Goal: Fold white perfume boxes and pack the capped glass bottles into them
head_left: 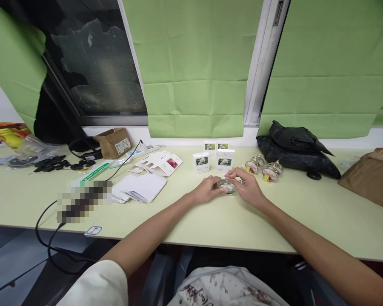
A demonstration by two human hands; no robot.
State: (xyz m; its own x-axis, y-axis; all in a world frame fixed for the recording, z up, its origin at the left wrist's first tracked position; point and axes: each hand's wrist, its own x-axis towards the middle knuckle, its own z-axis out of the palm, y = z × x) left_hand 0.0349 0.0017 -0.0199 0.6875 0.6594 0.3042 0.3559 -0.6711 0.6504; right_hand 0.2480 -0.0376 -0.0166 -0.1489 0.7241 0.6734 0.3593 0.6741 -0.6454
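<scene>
Both hands, left hand (207, 190) and right hand (247, 187), gripped one glass jar (226, 185) on the desk (274, 221). At one o'clock lay four more jars (264, 168); at twelve, four boxes (214, 156).

Head camera, looking forward-down, desk (178, 221) near.

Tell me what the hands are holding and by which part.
Both hands hold one small glass bottle lying on the table: the left hand grips its left end, the right hand covers its right end.

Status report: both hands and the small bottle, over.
Left hand and right hand both closed on small glass bottle. Bottle low on table. Nothing in between.
</scene>
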